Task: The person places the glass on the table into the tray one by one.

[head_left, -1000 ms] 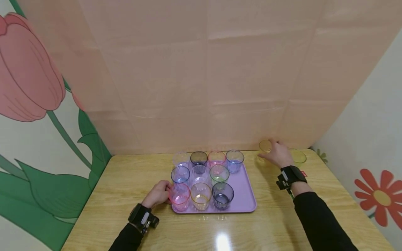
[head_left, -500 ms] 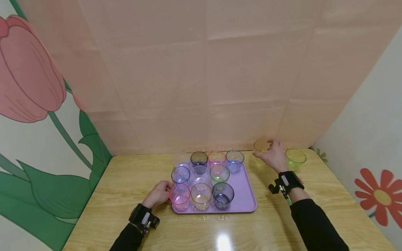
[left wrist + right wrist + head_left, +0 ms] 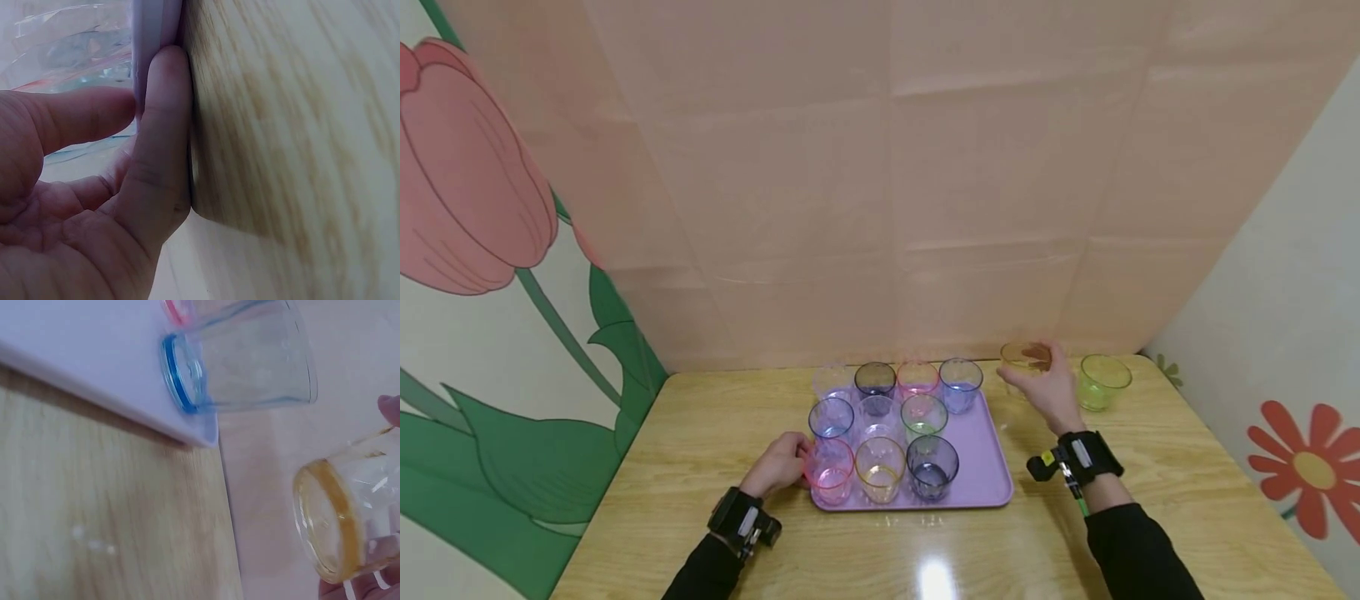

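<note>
My left hand [image 3: 777, 464] pinches the left edge of a lilac tray [image 3: 981, 479]; the left wrist view has the tray's rim [image 3: 156, 31] between thumb and a finger. Several clear tinted glasses stand on the tray, among them a pink glass [image 3: 830, 472] nearest that hand. At the back right, my right hand [image 3: 1049, 393] grips an amber-tinted glass [image 3: 340, 519], thumb and fingers on opposite sides. This glass is held up off the table, to the right of the tray's blue glass [image 3: 961, 385].
A yellow-green glass [image 3: 1103, 383] stands on the wooden table [image 3: 865, 558], right of my right hand. Bare tray surface shows along its right side. A tan sheet [image 3: 895, 208] hangs behind the table's back edge; painted walls stand left and right.
My right hand has moved left with the amber glass, away from the yellow-green glass, which now shows more fully. My left hand and the tray have stayed put.
</note>
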{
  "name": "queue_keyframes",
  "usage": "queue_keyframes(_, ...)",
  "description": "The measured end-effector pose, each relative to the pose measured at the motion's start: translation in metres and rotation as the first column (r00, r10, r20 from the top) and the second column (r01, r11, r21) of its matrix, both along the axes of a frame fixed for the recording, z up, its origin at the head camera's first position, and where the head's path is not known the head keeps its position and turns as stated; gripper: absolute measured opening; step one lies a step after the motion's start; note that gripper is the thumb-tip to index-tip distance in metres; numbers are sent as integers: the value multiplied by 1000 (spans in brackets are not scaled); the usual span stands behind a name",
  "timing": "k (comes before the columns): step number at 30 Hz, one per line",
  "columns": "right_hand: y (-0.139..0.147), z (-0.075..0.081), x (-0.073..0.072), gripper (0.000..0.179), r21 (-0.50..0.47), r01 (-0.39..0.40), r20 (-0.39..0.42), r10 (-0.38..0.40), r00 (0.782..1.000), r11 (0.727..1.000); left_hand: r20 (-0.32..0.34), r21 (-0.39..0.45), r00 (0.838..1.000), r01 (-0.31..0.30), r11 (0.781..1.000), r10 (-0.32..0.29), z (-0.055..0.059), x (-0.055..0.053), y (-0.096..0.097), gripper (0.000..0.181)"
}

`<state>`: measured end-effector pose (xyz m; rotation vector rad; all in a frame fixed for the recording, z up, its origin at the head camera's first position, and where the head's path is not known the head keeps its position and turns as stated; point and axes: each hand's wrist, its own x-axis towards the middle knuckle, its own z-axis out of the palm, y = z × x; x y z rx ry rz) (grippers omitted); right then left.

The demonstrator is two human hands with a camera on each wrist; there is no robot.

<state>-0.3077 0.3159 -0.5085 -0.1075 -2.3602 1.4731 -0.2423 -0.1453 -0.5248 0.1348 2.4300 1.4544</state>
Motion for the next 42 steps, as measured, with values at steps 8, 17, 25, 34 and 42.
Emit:
queue_keyframes(8, -16, -6, 18, 87, -167, -25, -34, 20, 999, 986, 17, 20, 1000, -17, 1000, 16, 1, 2, 1, 24)
queue_keyframes(17, -30, -8, 27, 83, -246, -87, -65, 73, 995, 965, 17, 45, 1000, -23, 999, 23, 0, 1, 1, 26)
queue_keyframes(25, -34, -10, 29, 78, -264, -81, -79, 62, 995, 961, 25, 54, 1000, -19, 998, 18, -2, 1, 1, 26)
queue_keyframes(34, -47, -17, 37, 80, -253, -154, -63, 143, 988, 955, 31, 74, 999, -34, 997, 31, -1, 2, 0, 27)
queue_keyframes(42, -56, -21, 46, 80, -257, -190, -27, 189, 982, 948, 35, 70, 999, -37, 997, 34, -2, 3, 1, 27)
